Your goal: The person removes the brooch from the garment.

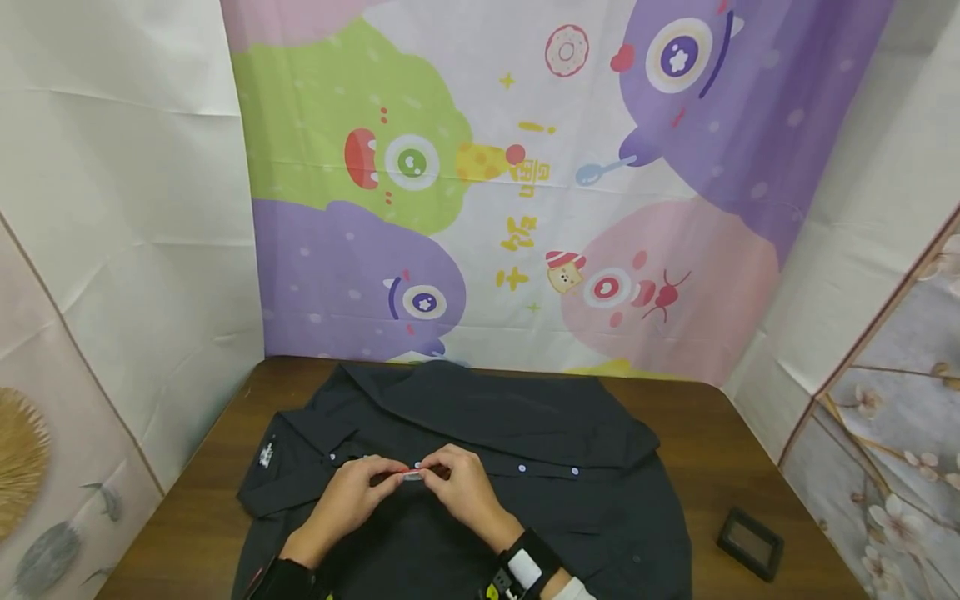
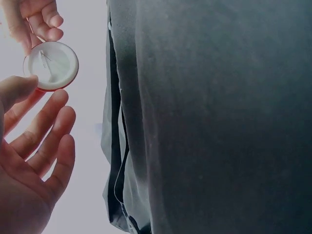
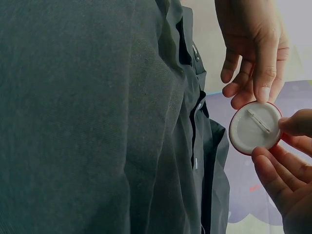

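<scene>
Both my hands pinch a round pin badge (image 3: 247, 127) by its edge, the left hand (image 1: 348, 500) from one side and the right hand (image 1: 463, 492) from the other. The badge has a white back with a metal pin (image 3: 258, 121) across it and a red rim. That back faces both wrist cameras. In the head view the badge (image 1: 412, 475) is seen nearly edge-on, over a dark button-up shirt (image 1: 600, 525). The shirt lies spread below my hands, with small white buttons along its placket.
The shirt covers much of a brown wooden table (image 1: 705, 433). A small black rectangular case (image 1: 751, 544) lies at the right of the table. Behind stands a cartoon-printed cloth (image 1: 510, 333), with white sheets (image 1: 165, 250) at the sides.
</scene>
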`<state>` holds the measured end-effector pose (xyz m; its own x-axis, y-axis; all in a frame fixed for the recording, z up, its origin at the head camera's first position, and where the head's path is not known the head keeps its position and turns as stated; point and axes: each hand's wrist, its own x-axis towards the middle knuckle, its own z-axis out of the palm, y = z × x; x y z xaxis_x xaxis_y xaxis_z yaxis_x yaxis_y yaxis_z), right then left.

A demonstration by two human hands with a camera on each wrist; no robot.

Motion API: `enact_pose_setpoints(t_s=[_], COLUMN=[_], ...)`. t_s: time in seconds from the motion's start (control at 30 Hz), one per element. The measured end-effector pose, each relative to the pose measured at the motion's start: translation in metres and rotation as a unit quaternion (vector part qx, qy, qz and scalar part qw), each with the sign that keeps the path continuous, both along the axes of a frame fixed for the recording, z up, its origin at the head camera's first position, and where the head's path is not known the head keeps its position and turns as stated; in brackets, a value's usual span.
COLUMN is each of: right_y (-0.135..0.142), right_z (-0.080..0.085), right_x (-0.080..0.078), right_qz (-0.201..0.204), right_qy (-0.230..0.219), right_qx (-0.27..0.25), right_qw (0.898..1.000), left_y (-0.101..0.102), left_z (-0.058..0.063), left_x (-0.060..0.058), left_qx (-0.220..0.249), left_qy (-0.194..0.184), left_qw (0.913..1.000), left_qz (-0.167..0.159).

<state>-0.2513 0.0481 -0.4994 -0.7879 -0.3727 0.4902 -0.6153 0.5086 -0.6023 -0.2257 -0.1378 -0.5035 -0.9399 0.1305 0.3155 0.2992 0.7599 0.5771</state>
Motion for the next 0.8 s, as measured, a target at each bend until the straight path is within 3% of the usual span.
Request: enact_pose_setpoints(t_s=[0.17, 0.8], right_y=[0.0002, 0.0011], right_z=[0.0013, 0.0001], right_x=[0.0001, 0.0033], right_qz=[0.001, 0.009], right_qy=[-0.005, 0.000], right_qx=[-0.003, -0.021], right_qw=[1.000, 1.000], left_y=[0.0008, 0.0014], left_z=[0.0015, 0.0063], left_x=[0.0000, 0.0009], left_qx=[0.014, 0.049], left_qy=[-0.006, 0.014], left_qw=[0.9998, 0.9987], left_qz=[0.012, 0.001])
